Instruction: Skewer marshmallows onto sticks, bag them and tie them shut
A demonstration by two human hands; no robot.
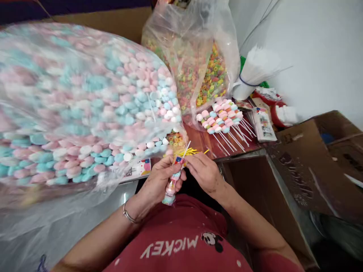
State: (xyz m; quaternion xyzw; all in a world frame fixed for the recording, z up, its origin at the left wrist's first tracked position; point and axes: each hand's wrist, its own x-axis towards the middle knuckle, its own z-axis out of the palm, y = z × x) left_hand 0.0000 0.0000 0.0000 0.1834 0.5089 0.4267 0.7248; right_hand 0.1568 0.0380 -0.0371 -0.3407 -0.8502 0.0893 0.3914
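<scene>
Wrapped marshmallow stick (171,189), held in front of the person's red shirt (181,230), just off the near edge of a reddish-brown desk (202,140). Its long axis slants from low on the left, near the shirt, up and rightward to a thin white stick end (186,149) pointing away from the body. The left hand (159,175) has the body of it, fingers curled snugly around the wrapper; the right hand (205,173) is nearer the neck, its fingers drawn in at the stick's base, so the packet lies leftward and towards the body from them. Whether those right fingertips are closed on anything cannot be told. The wrapper is clear, glossy film with bright print, over rounded pastel sweets. Just beyond the hands lie thin yellow strips (190,152). At left, a huge crinkled clear bag (124,102) bulges with smooth, pillowy discs in pink, blue and white. Behind, another clear bag (211,73) holds small coloured rings. To the right, unwrapped marshmallow skewers (219,115) rest in a pile, their slender white sticks fanned towards the person.
</scene>
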